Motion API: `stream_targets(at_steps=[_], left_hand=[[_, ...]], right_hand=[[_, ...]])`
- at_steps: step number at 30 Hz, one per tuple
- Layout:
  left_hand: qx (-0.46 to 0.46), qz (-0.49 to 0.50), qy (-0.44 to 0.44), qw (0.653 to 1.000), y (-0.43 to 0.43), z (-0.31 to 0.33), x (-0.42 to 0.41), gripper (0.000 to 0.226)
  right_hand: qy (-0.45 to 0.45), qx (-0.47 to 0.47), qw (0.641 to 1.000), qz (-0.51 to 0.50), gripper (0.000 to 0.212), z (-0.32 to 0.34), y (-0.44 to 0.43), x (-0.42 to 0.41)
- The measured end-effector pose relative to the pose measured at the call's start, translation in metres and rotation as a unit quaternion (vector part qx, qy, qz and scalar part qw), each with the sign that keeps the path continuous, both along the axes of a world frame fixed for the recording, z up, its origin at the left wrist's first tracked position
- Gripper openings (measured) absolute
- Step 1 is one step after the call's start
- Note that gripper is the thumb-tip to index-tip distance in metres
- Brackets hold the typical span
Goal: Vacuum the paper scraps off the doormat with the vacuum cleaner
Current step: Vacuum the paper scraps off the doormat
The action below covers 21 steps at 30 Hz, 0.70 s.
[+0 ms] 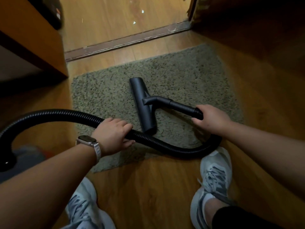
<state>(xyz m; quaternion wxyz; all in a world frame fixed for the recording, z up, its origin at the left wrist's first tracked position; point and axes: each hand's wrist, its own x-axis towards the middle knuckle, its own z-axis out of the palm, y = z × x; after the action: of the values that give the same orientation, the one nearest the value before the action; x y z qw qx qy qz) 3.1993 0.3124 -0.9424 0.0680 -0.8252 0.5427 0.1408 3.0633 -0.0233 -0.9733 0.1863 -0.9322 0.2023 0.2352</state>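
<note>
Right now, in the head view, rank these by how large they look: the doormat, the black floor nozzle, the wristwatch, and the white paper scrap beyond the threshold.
1. doormat
2. floor nozzle
3. wristwatch
4. paper scrap; it lies farthest from the camera, which shrinks it further.

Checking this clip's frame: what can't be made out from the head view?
1. Vacuum cleaner body: head view, lower left, cut by the frame edge, blurred, partly behind the left forearm.
2. Paper scraps on the doormat: none discernible; dim, mottled pile could hide small ones.
3. Nozzle mouth: faces down, hidden by the nozzle itself.
4. How the right hand wraps the hose: hidden under the hand's back.
</note>
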Motion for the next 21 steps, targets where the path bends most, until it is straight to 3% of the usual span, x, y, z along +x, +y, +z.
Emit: stream_targets(at_steps=[4, 9, 15, 21], left_hand=[[0.014, 0.047, 0.036, 0.998, 0.015, 0.014, -0.004, 0.039], [-0.035, 0.15, 0.069, 0.986, 0.047, 0.058, -0.001, 0.041], [-0.055, 0.226, 0.05, 0.971, 0.131, 0.132, 0.008, 0.049], [-0.049, 0.33, 0.027, 0.942, 0.252, 0.185, -0.02, 0.063]], right_hand=[[0.032, -0.028, 0.999, 0.034, 0.038, 0.015, 0.004, 0.001], [0.039, -0.069, 0.988, 0.134, 0.053, 0.063, 0.03, 0.022], [-0.051, -0.035, 0.962, 0.267, 0.049, 0.146, 0.125, 0.069], [-0.139, -0.011, 0.899, 0.416, 0.051, 0.215, 0.263, 0.106]])
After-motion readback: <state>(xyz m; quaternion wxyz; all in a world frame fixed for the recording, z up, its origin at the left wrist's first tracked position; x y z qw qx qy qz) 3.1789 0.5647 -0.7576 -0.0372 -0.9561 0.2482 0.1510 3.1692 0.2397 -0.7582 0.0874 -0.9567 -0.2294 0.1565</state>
